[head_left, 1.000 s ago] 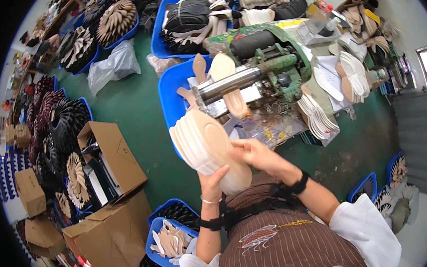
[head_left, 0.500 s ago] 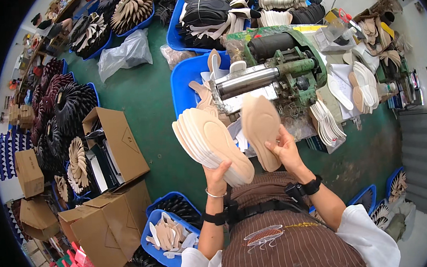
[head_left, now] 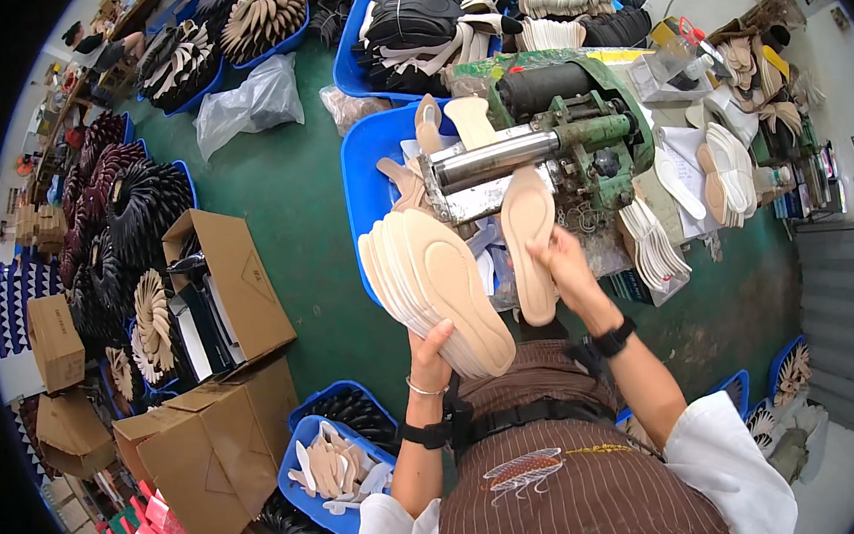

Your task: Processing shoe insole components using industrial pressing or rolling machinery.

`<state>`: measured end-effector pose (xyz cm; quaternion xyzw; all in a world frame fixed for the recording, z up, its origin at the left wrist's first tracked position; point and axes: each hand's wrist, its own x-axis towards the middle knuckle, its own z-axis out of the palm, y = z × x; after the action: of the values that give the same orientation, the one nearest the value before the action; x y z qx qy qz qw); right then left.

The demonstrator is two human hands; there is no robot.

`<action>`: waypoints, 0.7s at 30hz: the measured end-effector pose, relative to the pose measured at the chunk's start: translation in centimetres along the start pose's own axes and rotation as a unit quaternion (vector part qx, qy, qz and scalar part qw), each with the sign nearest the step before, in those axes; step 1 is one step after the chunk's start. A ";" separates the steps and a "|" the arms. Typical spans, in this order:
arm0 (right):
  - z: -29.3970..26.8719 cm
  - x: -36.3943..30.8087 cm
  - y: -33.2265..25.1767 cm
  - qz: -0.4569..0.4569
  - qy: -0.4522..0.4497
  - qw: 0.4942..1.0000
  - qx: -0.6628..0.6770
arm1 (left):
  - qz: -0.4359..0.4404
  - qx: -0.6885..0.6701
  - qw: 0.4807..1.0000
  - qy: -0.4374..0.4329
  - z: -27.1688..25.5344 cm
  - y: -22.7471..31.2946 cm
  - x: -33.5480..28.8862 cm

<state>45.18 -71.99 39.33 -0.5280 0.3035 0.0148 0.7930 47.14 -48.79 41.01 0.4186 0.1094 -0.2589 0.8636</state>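
My left hand [head_left: 430, 359] is closed around a fanned stack of beige insoles [head_left: 439, 286], thumb on top. In my right hand [head_left: 563, 262] is a single beige insole [head_left: 528, 234], pinched at its right edge. Its wide end reaches up to the front of a green machine [head_left: 588, 149] with a shiny metal roller [head_left: 497, 159]; whether it touches the machine I cannot tell. Behind the roller another pale insole [head_left: 471, 123] stands up, its lower end hidden. Next to it, more insoles [head_left: 402, 181] lie in a blue bin [head_left: 364, 162].
White insole stacks [head_left: 654, 247] sit right of the machine. A bin of black insoles [head_left: 418, 27] stands behind it. At my left are cardboard boxes [head_left: 216, 454] and a blue bin of insole pieces [head_left: 334, 465]. A plastic bag [head_left: 249, 105] lies on the green floor.
My right hand has turned its insole more upright and moved slightly right. The left-hand stack has shifted a little right. The insole behind the roller now shows more of its length.
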 end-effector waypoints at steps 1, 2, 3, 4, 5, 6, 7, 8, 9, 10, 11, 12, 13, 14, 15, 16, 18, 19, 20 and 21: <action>0.3 1.3 -1.1 -0.021 0.009 1.000 -0.014 | -0.007 0.015 1.000 -0.014 0.0 -0.1 0.1; 0.5 1.9 -2.2 -0.030 -0.002 0.999 -0.032 | -0.015 0.031 0.999 -0.029 0.0 -0.2 0.1; 1.7 1.3 -2.6 -0.030 -0.001 0.999 -0.032 | -0.015 0.031 0.999 -0.029 0.2 -0.1 0.1; 3.2 0.5 -2.7 -0.008 -0.012 1.000 -0.004 | -0.004 0.052 0.998 -0.028 0.6 -0.2 0.1; 4.0 -0.4 -2.3 0.014 -0.021 0.999 0.023 | 0.007 0.073 0.997 -0.028 0.9 -0.2 0.2; 4.1 -1.8 -1.1 0.027 -0.082 0.996 -0.021 | 0.009 0.072 0.997 -0.028 1.2 -0.2 0.4; 5.3 -3.8 -1.7 0.058 -0.097 0.990 -0.083 | 0.014 0.120 0.992 -0.026 1.3 -0.2 0.5; 4.9 -4.5 -0.5 0.044 -0.068 0.994 -0.078 | 0.019 0.168 0.985 -0.024 1.2 -0.3 0.6; 4.0 -4.7 0.5 0.028 -0.038 0.996 -0.073 | 0.020 0.168 0.985 -0.022 1.0 -0.5 0.7; 3.2 -3.7 0.8 -0.003 0.032 0.999 -0.032 | 0.030 0.184 0.982 -0.004 0.7 -1.0 0.7; 2.2 -2.2 0.8 -0.033 0.102 0.994 0.008 | 0.040 0.201 0.979 0.014 0.5 -1.3 0.7; 1.4 -0.7 -0.5 -0.040 0.125 0.989 -0.066 | 0.038 0.200 0.979 0.014 0.7 -1.2 0.6; -2.4 2.3 1.1 -0.084 0.133 0.975 -0.156 | 0.017 0.159 0.987 0.005 2.0 -1.1 0.7; -1.3 3.4 0.0 -0.089 0.132 0.979 -0.124 | 0.002 0.119 0.993 0.018 2.0 -0.9 0.5; 0.6 3.4 -1.6 -0.096 0.135 0.982 -0.094 | 0.000 0.119 0.993 0.018 2.0 -0.7 0.3; 2.2 2.4 -2.2 -0.085 0.074 0.991 -0.068 | -0.006 0.124 0.992 0.007 1.7 -0.4 0.3; 5.2 -1.1 -2.1 -0.002 0.033 0.998 -0.049 | -0.011 0.127 0.992 -0.004 1.6 -0.4 0.4; 4.1 -2.0 0.7 -0.024 -0.047 0.994 -0.098 | -0.010 0.128 0.992 -0.012 2.0 -0.6 0.7; 4.9 -3.6 1.4 -0.023 -0.036 0.996 -0.072 | -0.006 0.129 0.992 -0.009 1.8 -0.7 0.9; 5.5 -4.7 1.4 -0.023 -0.019 0.998 -0.048 | -0.007 0.128 0.992 -0.006 1.9 -0.7 1.0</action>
<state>43.42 -65.30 41.89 -0.5722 0.2748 0.0210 0.7724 47.55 -51.00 41.35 0.5233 0.0731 -0.2791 0.8018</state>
